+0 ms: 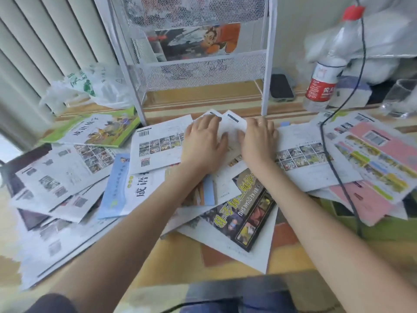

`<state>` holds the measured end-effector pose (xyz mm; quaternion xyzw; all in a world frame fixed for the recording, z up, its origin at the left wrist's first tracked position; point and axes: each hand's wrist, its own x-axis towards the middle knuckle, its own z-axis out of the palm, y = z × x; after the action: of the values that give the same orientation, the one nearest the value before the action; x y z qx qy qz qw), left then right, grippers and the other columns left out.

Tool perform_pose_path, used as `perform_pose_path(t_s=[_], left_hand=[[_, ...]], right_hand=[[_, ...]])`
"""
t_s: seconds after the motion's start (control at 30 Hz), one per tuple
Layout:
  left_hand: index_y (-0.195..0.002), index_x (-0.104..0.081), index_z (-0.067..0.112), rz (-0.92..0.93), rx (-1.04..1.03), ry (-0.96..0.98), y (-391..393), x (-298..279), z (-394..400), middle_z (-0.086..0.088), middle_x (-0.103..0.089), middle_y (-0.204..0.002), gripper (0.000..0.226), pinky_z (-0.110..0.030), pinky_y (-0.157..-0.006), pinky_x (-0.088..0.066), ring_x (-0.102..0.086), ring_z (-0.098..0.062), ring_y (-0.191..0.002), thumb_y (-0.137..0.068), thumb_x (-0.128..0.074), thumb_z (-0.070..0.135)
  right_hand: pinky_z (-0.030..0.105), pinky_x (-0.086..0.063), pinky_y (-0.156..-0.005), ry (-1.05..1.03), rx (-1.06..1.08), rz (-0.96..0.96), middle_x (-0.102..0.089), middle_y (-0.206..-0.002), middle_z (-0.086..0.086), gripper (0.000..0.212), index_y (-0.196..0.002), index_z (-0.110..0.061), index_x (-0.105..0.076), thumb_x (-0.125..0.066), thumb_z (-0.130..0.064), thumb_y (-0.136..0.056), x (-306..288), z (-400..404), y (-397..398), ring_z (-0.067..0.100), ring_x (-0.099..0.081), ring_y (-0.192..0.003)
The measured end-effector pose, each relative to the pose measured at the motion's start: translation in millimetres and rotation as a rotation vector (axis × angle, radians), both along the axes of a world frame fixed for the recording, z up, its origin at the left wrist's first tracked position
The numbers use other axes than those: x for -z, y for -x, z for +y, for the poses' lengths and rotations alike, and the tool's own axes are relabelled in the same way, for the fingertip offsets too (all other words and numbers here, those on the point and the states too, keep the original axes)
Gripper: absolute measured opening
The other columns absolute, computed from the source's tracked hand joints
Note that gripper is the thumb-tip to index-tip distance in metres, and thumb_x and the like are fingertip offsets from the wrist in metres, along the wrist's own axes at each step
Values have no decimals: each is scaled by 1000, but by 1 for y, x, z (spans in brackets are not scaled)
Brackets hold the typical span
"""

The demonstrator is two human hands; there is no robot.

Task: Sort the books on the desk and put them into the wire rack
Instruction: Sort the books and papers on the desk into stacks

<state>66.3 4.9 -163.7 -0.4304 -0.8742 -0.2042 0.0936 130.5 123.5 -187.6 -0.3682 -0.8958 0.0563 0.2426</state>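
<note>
At the far left a crumpled plastic bag (90, 86) lies against the window blinds, and in front of it a green-edged book (94, 132) lies face up on the surface (225, 254), apart from a loose fan of white-backed books (65, 168) that overlap one another, probably just as they were dropped. A blue-covered book (117, 188) sits beside them, half buried. Toward the middle, the left hand (204, 141) lies flat with fingers spread on 2 small white books (228, 123), and the right hand (259, 136) presses down just beside it, fingers straight; neither hand grasps anything, and the pose looks like squaring the 2 books together before lifting them as a matched set. Directly behind the hands stands the wire rack (198, 64), its mesh shelf already holding 1 book with an orange cartoon cover (196, 40) propped upright against the back; the tier above holds something too blurred to name. Below the forearms a dark-covered book (246, 213) lies askew over white sheets. Right of the rack rest a dark phone (282, 89) and a plastic bottle (325, 73) with a red cap, a black cable (334, 163) trailing across pink-backed books (374, 154) at the far right. Most books remain unsorted on the surface.
</note>
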Motion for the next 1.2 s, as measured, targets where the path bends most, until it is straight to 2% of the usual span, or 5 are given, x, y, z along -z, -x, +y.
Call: perform_pose_path(t_s=[0.17,0.63,0.83,1.0,1.2], left_hand=[[-151,-10,27,-137,-142,275,9,12,-82,-4,-5,-160,93,-56,-114,5,5,-27,-146,-78,-33,80],[-101,-66,28,42,-36,60,6,-8,-81,-9,-70,-87,43,-33,-62,-35,-63,-32,-86,-95,-32,53],[-147,-24,37,-136,181,141,-6,5,-60,11,-27,-154,67,-46,-116,-15,-19,-11,-144,-88,-42,63],[-146,-23,40,-147,154,62,2,20,-67,15,-27,-154,61,-53,-114,-9,-13,-17,-146,-91,-34,63],[-88,-66,18,-198,-37,-722,-4,9,-77,8,-59,-62,30,-22,-50,-30,-50,-6,-56,-95,-43,37]], right_hand=[[39,-35,-94,75,-4,57,-53,-129,12,38,-123,-10,-53,-54,-33,-93,-6,-10,-13,30,-42,-120],[28,-52,-62,1458,-86,964,-73,-95,4,19,-101,-13,-69,-71,-14,-82,-26,-46,-46,19,-68,-86],[22,-45,-53,1174,111,981,-66,-95,4,18,-103,-7,-61,-57,2,-87,-25,-56,-32,9,-60,-72],[11,-49,-52,1000,97,1222,-64,-87,-8,22,-101,-16,-61,-67,-4,-83,-60,-42,-55,-5,-60,-70],[18,-52,-74,748,46,1350,-64,-93,-13,20,-94,-24,-58,-67,-9,-85,-83,-49,-74,-3,-64,-81]])
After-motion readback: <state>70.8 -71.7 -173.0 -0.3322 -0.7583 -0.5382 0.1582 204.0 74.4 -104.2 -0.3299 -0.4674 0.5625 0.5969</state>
